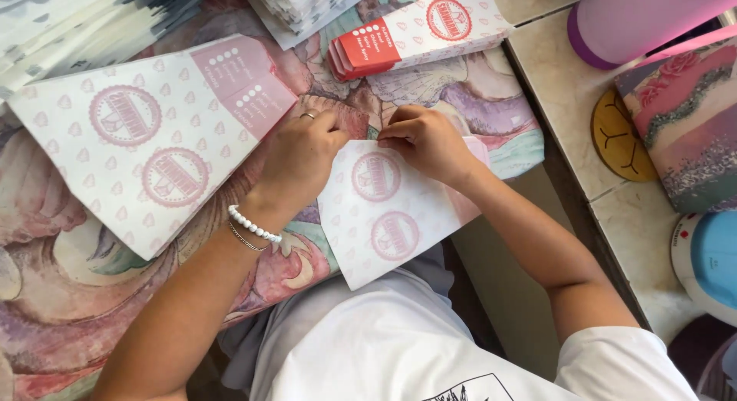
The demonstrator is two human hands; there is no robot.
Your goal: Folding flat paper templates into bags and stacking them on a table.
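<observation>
A white paper sheet (384, 217) printed with pink round emblems and small hearts lies at the near edge of the cloth-covered table. My left hand (301, 157), with a ring and two bracelets at the wrist, pinches its top edge. My right hand (427, 140) presses on the same top edge just to the right. The fingertips of both hands nearly meet over a fold at the sheet's top.
A larger flat sheet of the same print (146, 140) lies to the left. A stack of folded red-ended packets (418, 29) sits at the back, with paper stacks (69, 25) at the top left. A lilac bottle (637, 21) and a round wooden coaster (618, 136) stand on the tiled ledge (560, 86) at right.
</observation>
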